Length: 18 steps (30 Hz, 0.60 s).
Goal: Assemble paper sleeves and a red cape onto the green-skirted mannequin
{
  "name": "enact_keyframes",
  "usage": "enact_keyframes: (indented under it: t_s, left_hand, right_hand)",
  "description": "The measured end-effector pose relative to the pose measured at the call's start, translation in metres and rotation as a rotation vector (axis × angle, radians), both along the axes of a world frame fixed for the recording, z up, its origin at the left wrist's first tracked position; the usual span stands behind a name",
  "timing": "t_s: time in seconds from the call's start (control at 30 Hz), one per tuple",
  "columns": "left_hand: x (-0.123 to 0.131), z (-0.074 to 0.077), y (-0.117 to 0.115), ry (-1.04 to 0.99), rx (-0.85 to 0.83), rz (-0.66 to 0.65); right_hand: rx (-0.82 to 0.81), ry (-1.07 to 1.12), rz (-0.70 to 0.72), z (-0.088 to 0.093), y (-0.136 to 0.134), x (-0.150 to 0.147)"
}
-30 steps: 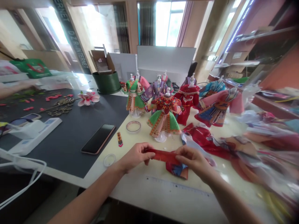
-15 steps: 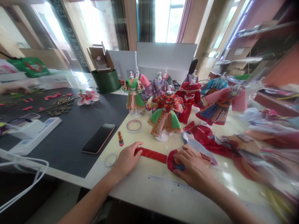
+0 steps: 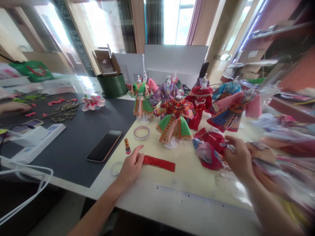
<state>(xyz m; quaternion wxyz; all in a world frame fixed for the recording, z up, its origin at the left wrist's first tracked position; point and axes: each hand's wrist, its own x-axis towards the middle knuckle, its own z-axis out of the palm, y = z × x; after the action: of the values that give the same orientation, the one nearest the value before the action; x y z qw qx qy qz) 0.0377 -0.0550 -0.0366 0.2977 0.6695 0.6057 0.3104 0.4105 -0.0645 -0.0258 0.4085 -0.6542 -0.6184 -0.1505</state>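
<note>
My left hand [image 3: 131, 163] rests on the table, index finger stretched out apart from the thumb. Its thumb touches the left end of a flat red fabric strip [image 3: 159, 163]. My right hand [image 3: 238, 155] is at the right, fingers curled at the edge of a red and blue fabric piece [image 3: 209, 155], which lies crumpled against other red cloth; part of the grip is hidden. A clear ruler [image 3: 189, 195] lies in front. Near my left hand are a small patterned tab [image 3: 127, 146], a tape roll [image 3: 141, 132] and a clear ring [image 3: 116, 168].
Small dress forms in costumes stand behind, the nearest a red and green dress [image 3: 176, 116]. A phone [image 3: 104, 146] and a power strip [image 3: 39, 142] lie on the dark mat, with a pink flower [image 3: 93, 103]. Another person's hand [image 3: 16, 107] is at far left. Fabric piles up at right.
My right hand has moved right and away from me, and the red and blue fabric piece has shifted with it off the strip's right end. My left index finger has lifted from the strip.
</note>
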Motion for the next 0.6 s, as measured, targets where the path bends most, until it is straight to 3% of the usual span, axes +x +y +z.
enact_keyframes:
  t_s: [0.1, 0.17, 0.23, 0.3, 0.43, 0.6]
  left_hand:
    - [-0.001, -0.001, 0.002, -0.021, -0.008, 0.009]
    - [-0.002, -0.002, 0.002, -0.026, -0.011, 0.008]
    - [-0.003, -0.003, 0.003, -0.023, -0.012, 0.003]
    - [-0.004, -0.004, 0.003, -0.018, -0.011, -0.007]
    - [-0.006, -0.008, 0.004, -0.008, -0.005, -0.048]
    - [-0.007, -0.014, 0.006, 0.026, 0.011, -0.050]
  right_hand:
    - [0.091, 0.047, 0.064, 0.010, -0.012, -0.025]
    - [0.058, 0.014, 0.247, 0.014, -0.021, -0.051]
    - [-0.096, -0.063, 0.456, 0.017, -0.027, -0.077]
    - [-0.287, -0.132, 0.570, 0.017, -0.029, -0.101]
    - [-0.520, -0.283, 0.576, 0.010, -0.023, -0.135]
    - [-0.518, -0.350, 0.501, 0.001, -0.015, -0.152]
